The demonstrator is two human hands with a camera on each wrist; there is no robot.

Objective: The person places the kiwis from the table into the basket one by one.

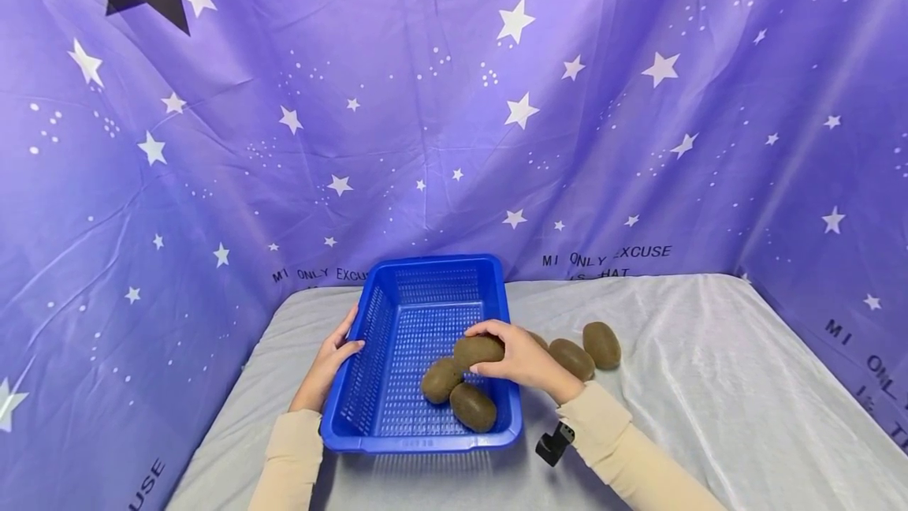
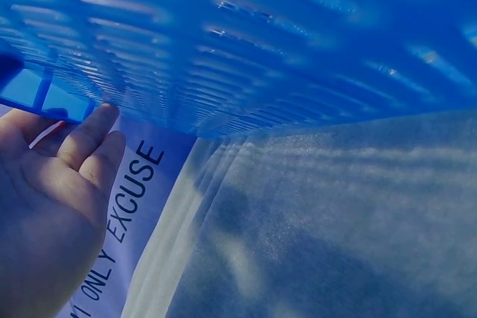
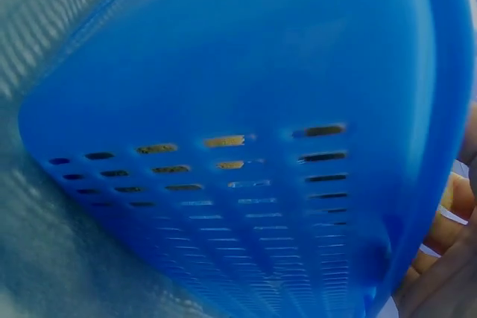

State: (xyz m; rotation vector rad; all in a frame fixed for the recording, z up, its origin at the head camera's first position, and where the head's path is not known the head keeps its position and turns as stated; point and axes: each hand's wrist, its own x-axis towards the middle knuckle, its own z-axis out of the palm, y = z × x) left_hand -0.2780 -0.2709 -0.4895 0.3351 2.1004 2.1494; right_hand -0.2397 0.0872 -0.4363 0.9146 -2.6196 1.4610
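A blue plastic basket [image 1: 418, 442] with slotted walls stands on the cloth-covered table. My left hand [image 1: 329, 363] holds its left rim, thumb on top; in the left wrist view the fingers [image 2: 89, 139] reach up to the rim from outside. Over the basket's right side, my right hand [image 1: 521, 357] grips a brown kiwi [image 1: 477, 351] between thumb and fingers. Two more kiwis lie below it inside the basket, one browner-green kiwi [image 1: 440, 382] and a darker kiwi [image 1: 473, 408]. In the right wrist view the basket wall [image 3: 223, 72] hides the held kiwi.
To the right of the basket, a kiwi [image 1: 601, 345] and another kiwi [image 1: 571, 359] lie on the grey cloth [image 1: 695, 353]. A third kiwi [image 1: 539, 339] is partly hidden behind my right hand. A purple star-patterned curtain [image 1: 426, 140] rises behind the table and on both sides.
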